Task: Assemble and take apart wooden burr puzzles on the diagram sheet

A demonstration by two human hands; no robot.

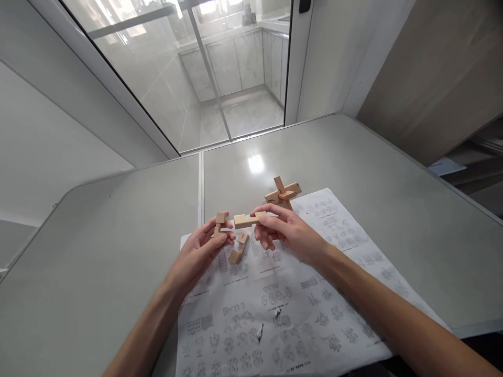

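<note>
My left hand (204,246) grips a notched wooden puzzle piece (220,220) held upright above a printed instruction sheet (275,309). In my right hand (281,230) a second notched wooden bar (247,220) is pinched level, its left end close to the left hand's piece. A third loose wooden piece (239,248) lies on the sheet just under both hands. A partly joined cross of wooden pieces (283,193) stands on the sheet's far edge, behind my right hand.
The sheet lies on a grey table (98,246) with a seam down its middle. A glass door and white wall stand beyond the far edge. A wooden panel (432,68) rises at the right.
</note>
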